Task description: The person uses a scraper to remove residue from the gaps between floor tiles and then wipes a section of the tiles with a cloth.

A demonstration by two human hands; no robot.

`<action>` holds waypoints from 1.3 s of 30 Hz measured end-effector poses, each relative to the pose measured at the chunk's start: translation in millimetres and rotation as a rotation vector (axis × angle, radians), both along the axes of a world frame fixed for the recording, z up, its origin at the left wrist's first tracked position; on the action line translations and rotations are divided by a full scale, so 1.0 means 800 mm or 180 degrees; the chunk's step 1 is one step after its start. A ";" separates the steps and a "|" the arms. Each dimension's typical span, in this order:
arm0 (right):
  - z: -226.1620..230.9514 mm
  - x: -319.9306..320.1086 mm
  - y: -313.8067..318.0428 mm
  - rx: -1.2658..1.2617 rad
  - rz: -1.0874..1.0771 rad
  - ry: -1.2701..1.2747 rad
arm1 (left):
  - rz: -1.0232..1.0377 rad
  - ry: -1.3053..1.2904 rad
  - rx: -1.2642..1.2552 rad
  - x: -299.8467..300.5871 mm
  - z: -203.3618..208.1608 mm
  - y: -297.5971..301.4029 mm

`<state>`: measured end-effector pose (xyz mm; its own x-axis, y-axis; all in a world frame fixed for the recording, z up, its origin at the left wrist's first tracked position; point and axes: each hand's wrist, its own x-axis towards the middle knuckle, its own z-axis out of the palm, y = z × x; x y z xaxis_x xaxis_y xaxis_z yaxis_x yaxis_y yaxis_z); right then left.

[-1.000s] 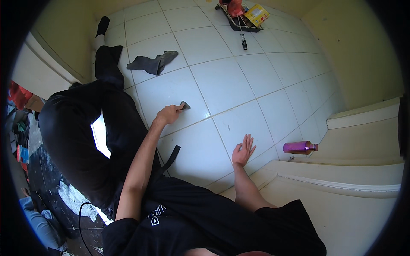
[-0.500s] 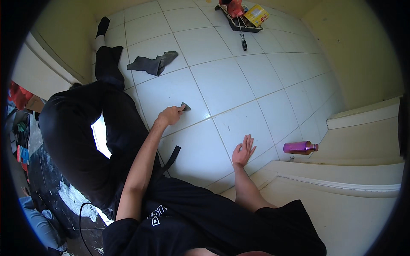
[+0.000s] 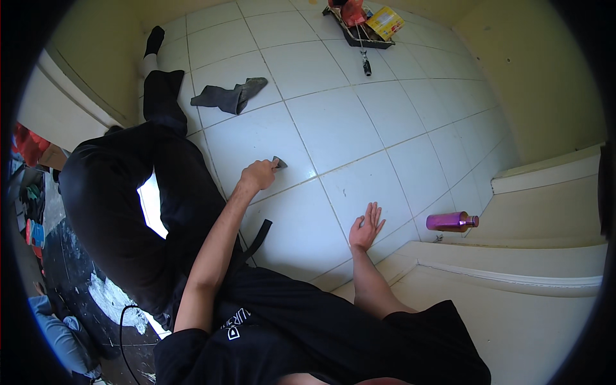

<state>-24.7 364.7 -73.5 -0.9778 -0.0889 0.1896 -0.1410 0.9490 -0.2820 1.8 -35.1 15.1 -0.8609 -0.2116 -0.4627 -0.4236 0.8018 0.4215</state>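
My left hand point(image 3: 259, 174) is closed around a small scraper point(image 3: 280, 162), whose dark triangular blade rests on or just above the white tiled floor point(image 3: 333, 131). The fist hides the scraper's handle. Flat on the tiles, my right hand point(image 3: 366, 227) has its fingers stretched out and holds nothing. A small dark mark point(image 3: 344, 192) shows on the tile beyond it. To its right, a shiny purple bottle point(image 3: 449, 222) lies on its side by the wall's base.
A crumpled dark grey cloth point(image 3: 231, 96) lies farther off, near my outstretched leg point(image 3: 163, 96). At the back, a black tray point(image 3: 369, 42) bears a yellow box and a red bag, with a black-handled tool point(image 3: 366, 67) beside it. A doorway with a paint-splashed dark floor point(image 3: 77, 282) is at left.
My left hand has shifted slightly to the right and turned a little, with the scraper still in it. The right hand stays in place.
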 end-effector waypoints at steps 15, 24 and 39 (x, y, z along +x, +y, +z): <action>0.000 0.000 0.001 0.0010 0.0014 -0.0027 | 0.0032 0.0298 -0.0441 0.003 0.001 0.023; 0.001 0.000 0.000 0.0034 -0.0007 -0.0016 | -0.0056 0.0492 -0.0526 -0.001 0.012 0.019; -0.001 0.000 0.001 -0.0022 0.0008 -0.0008 | -0.0040 0.0800 -0.0731 0.003 0.018 0.018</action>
<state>-24.9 365.6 -74.3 -0.9781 -0.0902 0.1877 -0.1427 0.9467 -0.2888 4.4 -20.5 29.5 -0.9452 -0.2744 -0.1771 -0.3189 0.8924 0.3193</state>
